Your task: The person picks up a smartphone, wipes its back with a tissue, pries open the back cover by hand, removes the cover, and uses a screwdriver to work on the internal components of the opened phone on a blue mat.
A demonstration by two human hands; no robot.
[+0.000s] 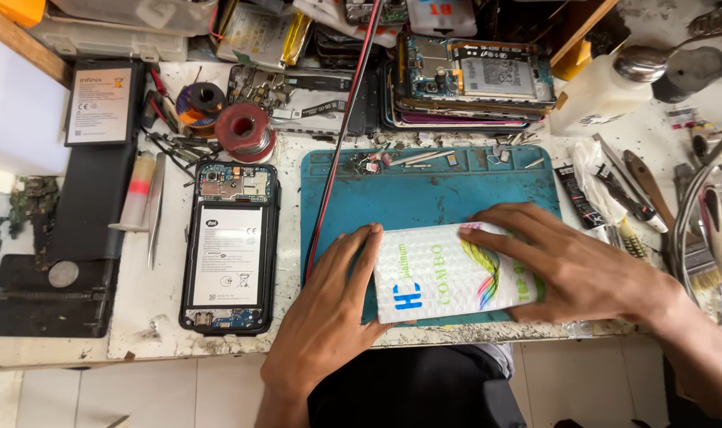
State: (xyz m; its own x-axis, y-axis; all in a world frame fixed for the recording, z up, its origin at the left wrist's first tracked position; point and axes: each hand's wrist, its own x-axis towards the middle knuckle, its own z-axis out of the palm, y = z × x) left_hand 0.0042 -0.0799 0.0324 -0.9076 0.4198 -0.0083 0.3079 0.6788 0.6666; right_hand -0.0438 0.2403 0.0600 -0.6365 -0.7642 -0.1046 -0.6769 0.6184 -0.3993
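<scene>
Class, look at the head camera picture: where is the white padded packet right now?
The white padded packet lies on the blue work mat near the table's front edge, between the left hand and right hand, right of the opened phone.

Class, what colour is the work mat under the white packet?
Teal blue mat, seen best in the head view, beneath the packet.
</scene>
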